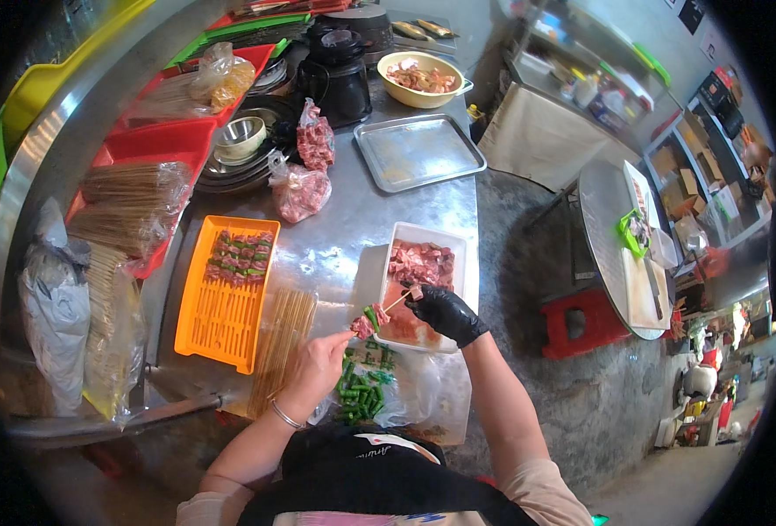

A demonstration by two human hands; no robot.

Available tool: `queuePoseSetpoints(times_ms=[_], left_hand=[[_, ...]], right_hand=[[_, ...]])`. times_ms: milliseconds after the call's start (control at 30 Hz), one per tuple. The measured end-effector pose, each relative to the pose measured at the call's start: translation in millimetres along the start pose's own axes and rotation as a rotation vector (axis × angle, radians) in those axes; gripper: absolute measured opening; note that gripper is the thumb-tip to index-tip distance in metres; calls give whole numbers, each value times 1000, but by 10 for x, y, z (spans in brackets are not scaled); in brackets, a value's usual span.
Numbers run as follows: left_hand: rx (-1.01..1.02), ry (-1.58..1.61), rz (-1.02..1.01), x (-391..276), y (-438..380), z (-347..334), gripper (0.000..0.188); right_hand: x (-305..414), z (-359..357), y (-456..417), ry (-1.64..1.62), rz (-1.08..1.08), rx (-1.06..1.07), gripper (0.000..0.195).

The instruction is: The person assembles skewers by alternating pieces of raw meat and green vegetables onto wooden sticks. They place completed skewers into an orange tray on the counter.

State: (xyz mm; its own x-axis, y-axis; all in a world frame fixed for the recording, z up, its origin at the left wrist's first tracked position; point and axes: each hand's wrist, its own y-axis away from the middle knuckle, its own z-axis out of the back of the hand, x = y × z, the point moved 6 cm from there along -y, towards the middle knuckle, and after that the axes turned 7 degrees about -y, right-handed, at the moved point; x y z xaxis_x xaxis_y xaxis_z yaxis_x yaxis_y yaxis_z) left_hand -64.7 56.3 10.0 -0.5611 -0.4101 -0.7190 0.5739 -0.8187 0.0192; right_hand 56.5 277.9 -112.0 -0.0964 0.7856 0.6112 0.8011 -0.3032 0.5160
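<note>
My bare left hand grips one end of a skewer that carries raw meat cubes and a piece of green pepper. At the skewer's other tip, my black-gloved right hand pinches a meat cube. Beneath that hand is a white plastic tub with raw meat chunks in its far part and reddish juice nearer me. Cut green pepper pieces lie on a plastic bag close to my body. Left of my left hand is a bundle of bare bamboo skewers.
An orange slotted tray holds several finished skewers. Bagged meat, a metal tray and a yellow basin stand farther back. Red bins with bagged skewers line the left. A round table bears a knife.
</note>
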Motion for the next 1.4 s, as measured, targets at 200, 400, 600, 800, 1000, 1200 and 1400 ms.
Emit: queuePoseSetpoints(times_ms=[200, 400, 600, 800, 1000, 1200, 1400], left_hand=[[8, -4, -52, -65, 15, -39, 21], [-27, -24, -79, -11, 23, -8, 20], [-63, -60, -62, 157, 173, 61, 21], [-121, -25, -48, 67, 211, 326, 21], [-185, -4, -62, 77, 282, 546, 21], [-195, 35, -38, 114, 483, 687, 21], [-33, 26, 11, 102, 682, 559, 21]], right_hand=[[-12, 71, 33, -53, 54, 55, 25], [43, 424, -115, 758, 333, -322, 25], [175, -172, 368, 1311, 595, -475, 19], [-721, -959, 474, 1458, 681, 95, 19], [-1703, -1114, 51, 1613, 632, 429, 20], [-1233, -1013, 166, 1127, 413, 165, 18], [-766, -371, 369, -398, 131, 102, 34]])
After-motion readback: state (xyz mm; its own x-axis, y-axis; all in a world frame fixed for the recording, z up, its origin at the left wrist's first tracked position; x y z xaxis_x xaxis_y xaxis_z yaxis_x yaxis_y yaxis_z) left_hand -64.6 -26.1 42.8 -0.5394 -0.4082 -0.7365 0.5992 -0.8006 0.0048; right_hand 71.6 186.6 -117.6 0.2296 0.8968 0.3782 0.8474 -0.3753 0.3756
